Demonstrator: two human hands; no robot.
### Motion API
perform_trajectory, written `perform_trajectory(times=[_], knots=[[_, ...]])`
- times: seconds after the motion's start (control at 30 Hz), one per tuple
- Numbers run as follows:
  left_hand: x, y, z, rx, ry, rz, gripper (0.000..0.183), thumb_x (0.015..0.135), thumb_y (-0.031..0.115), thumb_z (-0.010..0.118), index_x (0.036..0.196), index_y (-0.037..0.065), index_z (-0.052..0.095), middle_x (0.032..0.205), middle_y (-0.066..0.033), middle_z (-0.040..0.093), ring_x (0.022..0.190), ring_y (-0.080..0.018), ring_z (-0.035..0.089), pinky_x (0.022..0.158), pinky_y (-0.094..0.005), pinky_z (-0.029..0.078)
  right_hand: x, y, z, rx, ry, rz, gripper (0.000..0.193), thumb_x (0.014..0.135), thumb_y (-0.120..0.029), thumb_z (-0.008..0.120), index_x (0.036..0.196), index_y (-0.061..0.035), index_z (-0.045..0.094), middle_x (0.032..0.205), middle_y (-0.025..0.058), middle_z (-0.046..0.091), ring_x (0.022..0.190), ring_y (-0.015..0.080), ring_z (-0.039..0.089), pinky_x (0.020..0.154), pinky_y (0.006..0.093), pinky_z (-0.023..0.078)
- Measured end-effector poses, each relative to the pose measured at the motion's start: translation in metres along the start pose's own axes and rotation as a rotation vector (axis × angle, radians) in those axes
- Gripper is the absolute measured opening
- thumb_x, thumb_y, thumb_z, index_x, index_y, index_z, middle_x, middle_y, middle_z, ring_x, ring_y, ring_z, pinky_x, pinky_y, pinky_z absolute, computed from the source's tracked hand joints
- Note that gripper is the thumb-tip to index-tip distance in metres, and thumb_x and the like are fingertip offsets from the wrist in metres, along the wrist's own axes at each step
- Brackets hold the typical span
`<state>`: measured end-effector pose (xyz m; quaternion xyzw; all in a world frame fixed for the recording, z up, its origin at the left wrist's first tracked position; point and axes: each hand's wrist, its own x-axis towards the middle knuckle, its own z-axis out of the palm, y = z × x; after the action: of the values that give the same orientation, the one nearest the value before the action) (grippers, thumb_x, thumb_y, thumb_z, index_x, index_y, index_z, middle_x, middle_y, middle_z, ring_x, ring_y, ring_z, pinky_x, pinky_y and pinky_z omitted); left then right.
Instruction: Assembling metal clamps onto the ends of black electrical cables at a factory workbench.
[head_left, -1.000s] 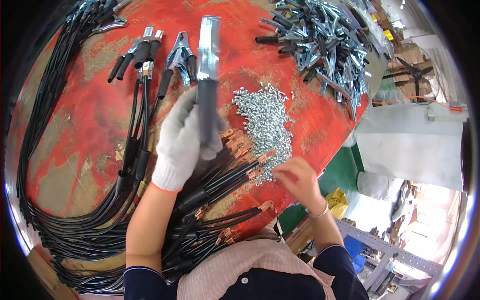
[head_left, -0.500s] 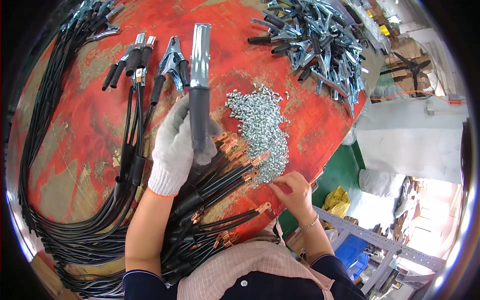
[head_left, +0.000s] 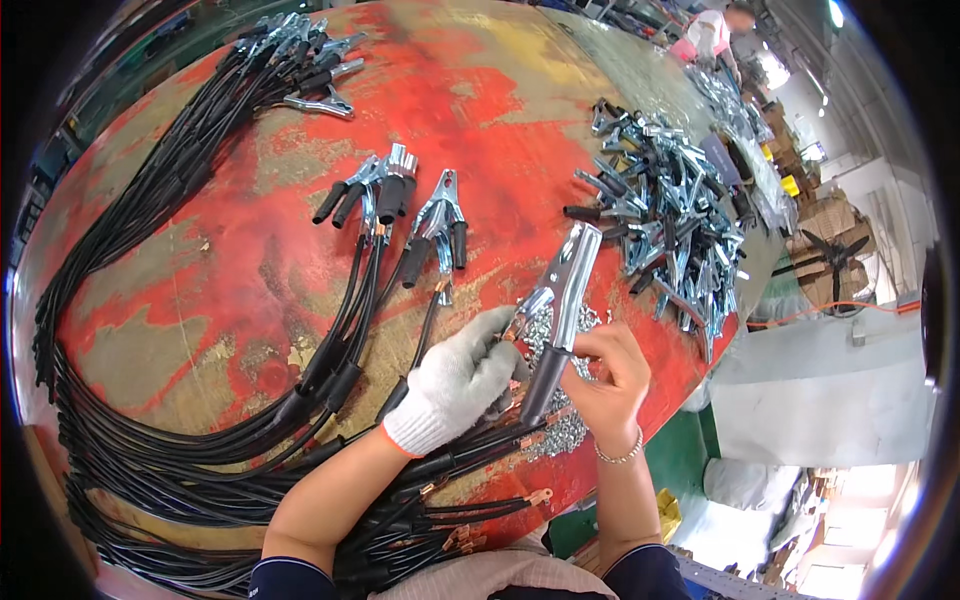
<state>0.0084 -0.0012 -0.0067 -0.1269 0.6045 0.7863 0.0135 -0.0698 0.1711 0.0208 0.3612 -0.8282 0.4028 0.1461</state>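
Note:
My left hand (head_left: 462, 378), in a white knit glove, is closed around a metal alligator clamp (head_left: 575, 285) with a black handle sleeve, tilted over the table. Bare and with bent fingers, my right hand (head_left: 612, 385) is up against the clamp's other side. Its fingertips are partly hidden behind the clamp, and what they pinch cannot be made out. Beneath both hands lies a pile of small silver screws (head_left: 565, 432), partly covered. Copper cable lugs (head_left: 540, 497) on black cables (head_left: 470, 520) lie close to my body.
Loose clamps (head_left: 670, 205) are heaped at the right. Clamps fitted to cables (head_left: 385, 185) lie ahead, and a long cable bundle (head_left: 170, 170) curves round the left of the worn red table (head_left: 490, 130). A person (head_left: 712, 38) is at the far right; a fan (head_left: 835, 255) stands beyond the edge.
My right hand has left the edge of the screw pile and come up to the clamp. My left hand has brought the clamp rightward and tilted it. The view has shifted, showing more of the far table.

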Motion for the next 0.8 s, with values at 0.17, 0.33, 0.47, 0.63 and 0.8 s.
perform_trajectory(times=[0.17,0.33,0.47,0.63,0.8], knots=[[0.001,0.004,-0.002,0.037,-0.020,-0.049,0.039,0.096,0.013,0.052,0.133,0.000,0.048,0.083,-0.0052,0.062,0.066,-0.0083,0.059,0.058,-0.0249,0.049,0.029,-0.012,0.021,-0.028,-0.043,-0.150,0.023,0.065,-0.002,0.085,0.084,-0.0054,0.072,0.078,0.0059,0.063,0.069,0.0195,0.060,0.059,0.0290,0.046],[0.000,0.000,-0.002,0.052,-0.006,-0.027,0.041,0.095,0.013,0.052,0.135,0.005,0.049,0.073,-0.0052,0.063,0.060,-0.0107,0.062,0.056,-0.0281,0.050,0.034,-0.015,0.021,-0.041,-0.116,-0.148,0.023,0.066,-0.001,0.083,0.086,-0.0064,0.073,0.081,0.0075,0.065,0.071,0.0226,0.062,0.063,0.0317,0.048],[0.001,0.001,-0.003,0.032,-0.019,-0.052,0.041,0.095,0.013,0.052,0.135,0.005,0.049,0.073,-0.0053,0.063,0.060,-0.0107,0.062,0.056,-0.0281,0.050,0.034,-0.015,0.020,-0.046,-0.134,-0.135,0.022,0.066,-0.001,0.082,0.086,-0.0065,0.073,0.081,0.0078,0.066,0.073,0.0231,0.062,0.065,0.0321,0.049],[0.001,0.003,-0.002,0.026,-0.008,-0.064,0.040,0.095,0.013,0.051,0.135,0.005,0.049,0.073,-0.0052,0.063,0.059,-0.0105,0.061,0.054,-0.0280,0.050,0.036,-0.014,0.020,-0.042,-0.142,-0.141,0.022,0.067,0.000,0.081,0.086,-0.0060,0.073,0.081,0.0078,0.066,0.076,0.0241,0.063,0.067,0.0323,0.050],[0.000,0.008,-0.003,0.032,-0.002,-0.081,0.040,0.096,0.013,0.051,0.135,0.005,0.049,0.073,-0.0054,0.063,0.059,-0.0101,0.061,0.054,-0.0279,0.050,0.037,-0.014,0.021,-0.052,-0.152,-0.134,0.021,0.067,0.000,0.081,0.085,-0.0056,0.072,0.082,0.0083,0.066,0.076,0.0245,0.064,0.068,0.0324,0.050]])
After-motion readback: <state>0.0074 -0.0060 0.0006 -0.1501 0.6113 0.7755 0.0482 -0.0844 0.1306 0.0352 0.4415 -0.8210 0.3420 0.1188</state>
